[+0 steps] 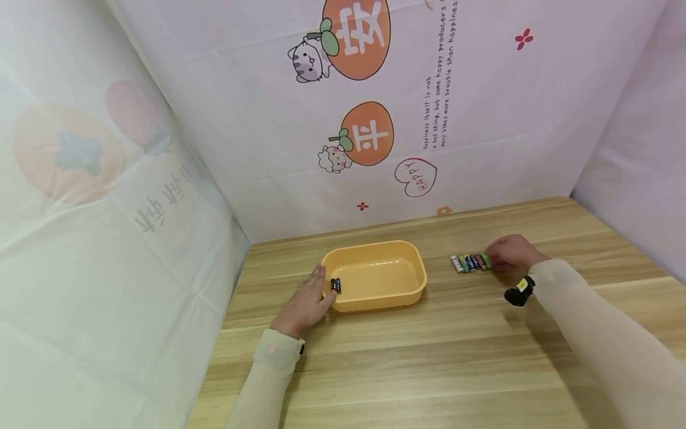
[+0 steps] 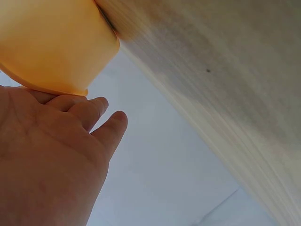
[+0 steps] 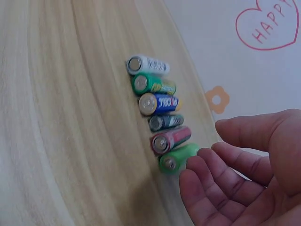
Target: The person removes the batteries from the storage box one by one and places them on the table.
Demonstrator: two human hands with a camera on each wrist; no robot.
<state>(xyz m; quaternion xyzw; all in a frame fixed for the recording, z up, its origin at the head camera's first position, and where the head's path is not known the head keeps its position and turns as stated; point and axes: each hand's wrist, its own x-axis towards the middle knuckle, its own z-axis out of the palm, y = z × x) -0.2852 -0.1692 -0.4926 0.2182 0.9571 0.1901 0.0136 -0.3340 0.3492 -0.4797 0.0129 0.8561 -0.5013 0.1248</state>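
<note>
At the left end of the yellow plastic basin, my left hand rests with its fingers against the rim. The left wrist view shows those fingers extended beside the basin's wall. Two dark batteries lie inside the basin near that hand. On the right, several batteries form a side-by-side row, among them a white battery, a blue battery and a red battery. My right hand is at the row's right end, fingertips by the light green battery, thumb apart from the fingers.
The wooden table meets a white printed cloth wall behind. More cloth hangs at the left and right sides. A black strap with a yellow tag is at my right wrist.
</note>
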